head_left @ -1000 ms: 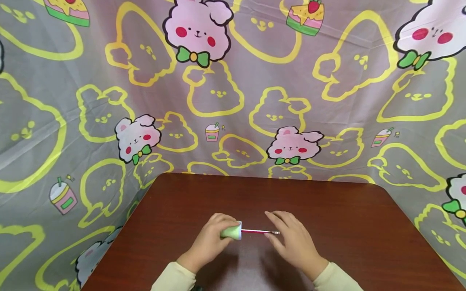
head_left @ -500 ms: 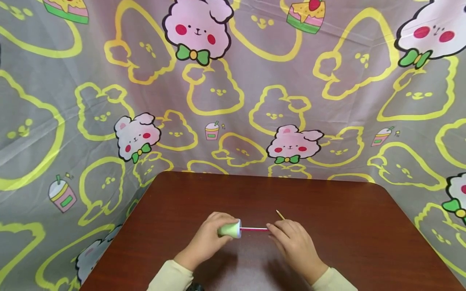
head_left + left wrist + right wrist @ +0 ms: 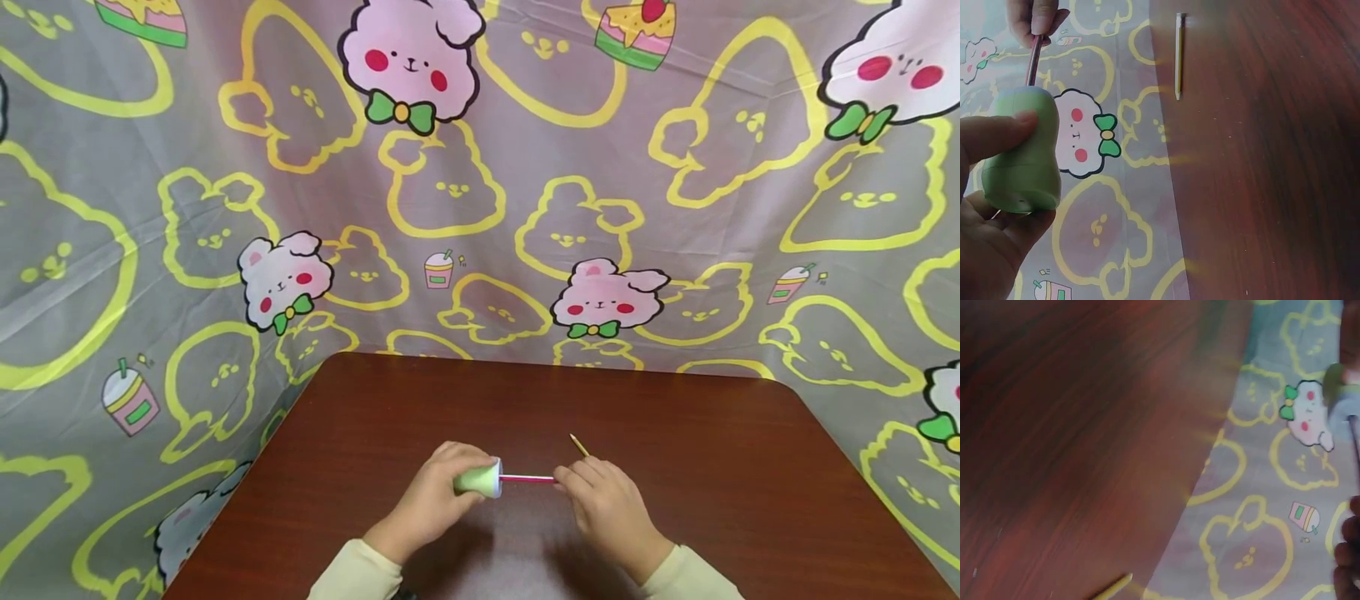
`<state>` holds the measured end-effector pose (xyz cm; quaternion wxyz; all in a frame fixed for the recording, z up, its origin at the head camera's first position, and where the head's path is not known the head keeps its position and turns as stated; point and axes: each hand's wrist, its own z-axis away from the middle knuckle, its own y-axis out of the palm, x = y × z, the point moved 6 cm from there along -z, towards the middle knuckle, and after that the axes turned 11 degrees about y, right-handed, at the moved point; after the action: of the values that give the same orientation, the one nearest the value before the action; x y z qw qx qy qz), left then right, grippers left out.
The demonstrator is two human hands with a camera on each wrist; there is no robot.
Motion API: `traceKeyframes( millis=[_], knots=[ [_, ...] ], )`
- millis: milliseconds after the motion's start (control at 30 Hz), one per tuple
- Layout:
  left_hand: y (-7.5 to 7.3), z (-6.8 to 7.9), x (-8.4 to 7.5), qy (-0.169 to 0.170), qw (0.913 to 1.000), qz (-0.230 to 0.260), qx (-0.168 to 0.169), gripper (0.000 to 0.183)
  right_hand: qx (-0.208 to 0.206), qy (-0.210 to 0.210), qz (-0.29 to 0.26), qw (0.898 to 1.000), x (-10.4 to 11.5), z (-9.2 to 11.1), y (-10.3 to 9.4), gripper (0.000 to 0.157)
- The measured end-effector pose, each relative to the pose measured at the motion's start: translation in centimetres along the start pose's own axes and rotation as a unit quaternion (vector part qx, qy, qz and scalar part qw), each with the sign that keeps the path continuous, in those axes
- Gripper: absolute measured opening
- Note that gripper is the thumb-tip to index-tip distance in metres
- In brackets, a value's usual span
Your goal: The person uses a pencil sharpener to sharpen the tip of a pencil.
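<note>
My left hand (image 3: 431, 500) grips a green, waisted pencil sharpener (image 3: 477, 479) with a pale end facing right. In the left wrist view, the thumb lies over the side of the sharpener (image 3: 1025, 156) and the fingers are under it. A red pencil (image 3: 528, 478) with a white stripe runs level from that pale end to my right hand (image 3: 611, 508). The right fingertips pinch its far end, which they hide. At the right edge of the right wrist view, the right hand's fingers (image 3: 1349, 544) show only partly, beside the dark-looking pencil.
A yellow pencil (image 3: 579, 445) lies on the brown table (image 3: 675, 433) just beyond the right hand, its point facing away. Patterned grey cloth (image 3: 495, 208) with cartoon animals hangs behind the table and along its sides.
The right fingers, spread around the red pencil's end a second ago, have closed on it. The yellow pencil, earlier hidden by the right hand, now shows. The left hand has barely moved.
</note>
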<state>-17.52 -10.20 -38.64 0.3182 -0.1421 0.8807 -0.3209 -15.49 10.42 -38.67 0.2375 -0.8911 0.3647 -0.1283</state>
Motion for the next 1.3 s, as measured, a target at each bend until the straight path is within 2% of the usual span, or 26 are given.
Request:
traceKeyframes(
  millis=[67, 100, 133, 167, 200, 233, 300, 333, 367, 400, 433, 467, 500, 567, 633, 667, 800, 833, 900, 967, 1000, 1067, 1133, 1200, 1300],
  knots=[
    [0.0, 0.0, -0.2, 0.022, 0.9996, -0.020, -0.004, 0.045, 0.049, 0.041, -0.019, 0.998, -0.3, -0.2, 0.2, 0.016],
    [0.0, 0.0, -0.3, 0.035, 0.9988, -0.033, -0.007, 0.046, 0.086, 0.075, -0.037, 0.993, -0.6, -0.3, 0.4, 0.010],
    [0.0, 0.0, -0.4, 0.051, 0.9976, -0.044, -0.011, 0.046, 0.135, 0.115, -0.067, 0.982, -1.0, -0.3, 0.8, 0.006],
    [0.1, 0.0, -0.6, 0.069, 0.9959, -0.056, -0.015, 0.047, 0.191, 0.161, -0.110, 0.962, -1.4, -0.3, 1.2, 0.004],
    [0.1, 0.0, -0.7, 0.086, 0.9941, -0.063, -0.019, 0.047, 0.248, 0.214, -0.163, 0.931, -1.8, -0.1, 1.7, 0.005],
    [0.1, 0.0, -0.8, 0.106, 0.9915, -0.072, -0.024, 0.047, 0.301, 0.274, -0.222, 0.886, -2.2, 0.2, 2.2, 0.009],
    [0.2, 0.1, -1.0, 0.135, 0.9873, -0.079, -0.030, 0.047, 0.376, 0.387, -0.327, 0.776, -2.9, 1.0, 3.1, 0.018],
    [0.2, 0.1, -1.1, 0.145, 0.9857, -0.079, -0.032, 0.047, 0.400, 0.428, -0.364, 0.724, -3.0, 1.3, 3.4, 0.022],
    [0.2, 0.1, -1.1, 0.151, 0.9849, -0.078, -0.033, 0.047, 0.413, 0.456, -0.387, 0.687, -3.2, 1.5, 3.5, 0.024],
    [0.2, 0.1, -1.1, 0.152, 0.9848, -0.078, -0.033, 0.047, 0.420, 0.471, -0.401, 0.664, -3.3, 1.6, 3.7, 0.025],
    [0.2, 0.1, -1.0, 0.148, 0.9853, -0.078, -0.034, 0.047, 0.423, 0.477, -0.404, 0.656, -3.4, 1.5, 3.7, 0.025],
    [0.1, 0.0, -1.0, 0.141, 0.9864, -0.077, -0.033, 0.047, 0.423, 0.469, -0.400, 0.664, -3.4, 1.3, 3.7, 0.025],
    [0.1, 0.0, -0.8, 0.132, 0.9878, -0.076, -0.032, 0.047, 0.421, 0.453, -0.389, 0.683, -3.5, 1.0, 3.6, 0.024],
    [0.0, 0.0, -0.6, 0.109, 0.9909, -0.072, -0.030, 0.047, 0.406, 0.418, -0.346, 0.735, -3.6, 0.4, 3.3, 0.024],
    [-0.1, -0.1, -0.3, 0.086, 0.9937, -0.066, -0.027, 0.047, 0.385, 0.396, -0.297, 0.779, -3.7, -0.1, 3.0, 0.028],
    [-0.1, -0.1, -0.2, 0.077, 0.9948, -0.062, -0.026, 0.047, 0.371, 0.391, -0.273, 0.797, -3.8, -0.3, 2.8, 0.032],
    [-0.3, -0.2, 0.0, 0.048, 0.9973, -0.052, -0.022, 0.045, 0.305, 0.387, -0.189, 0.849, -3.8, -0.6, 2.1, 0.038],
    [-0.3, -0.2, 0.0, 0.043, 0.9977, -0.049, -0.021, 0.045, 0.284, 0.375, -0.168, 0.866, -3.6, -0.7, 1.9, 0.038],
    [-0.3, -0.3, 0.0, 0.033, 0.9984, -0.042, -0.019, 0.045, 0.235, 0.325, -0.122, 0.908, -3.2, -1.0, 1.3, 0.040],
    [-0.3, -0.4, 0.0, 0.026, 0.9989, -0.035, -0.017, 0.045, 0.177, 0.248, -0.078, 0.949, -2.7, -1.3, 0.5, 0.040],
    [-0.3, -0.4, 0.0, 0.023, 0.9991, -0.031, -0.016, 0.044, 0.143, 0.206, -0.060, 0.966, -2.3, -1.5, 0.2, 0.038],
    [-0.3, -0.5, 0.0, 0.018, 0.9994, -0.024, -0.016, 0.044, 0.085, 0.130, -0.036, 0.987, -1.8, -1.6, -0.4, 0.037],
    [-0.4, -0.5, 0.1, 0.013, 0.9996, -0.018, -0.016, 0.044, 0.035, 0.067, -0.026, 0.997, -1.3, -1.6, -0.8, 0.040],
    [-0.5, -0.6, 0.2, 0.005, 0.9998, -0.012, -0.014, 0.044, -0.003, 0.017, -0.025, 1.000, -0.9, -1.5, -1.0, 0.043],
    [-0.5, -0.6, 0.2, -0.004, 0.9999, -0.007, -0.008, 0.045, -0.042, -0.045, -0.018, 0.998, -0.4, -1.3, -1.2, 0.036]
  ],
)
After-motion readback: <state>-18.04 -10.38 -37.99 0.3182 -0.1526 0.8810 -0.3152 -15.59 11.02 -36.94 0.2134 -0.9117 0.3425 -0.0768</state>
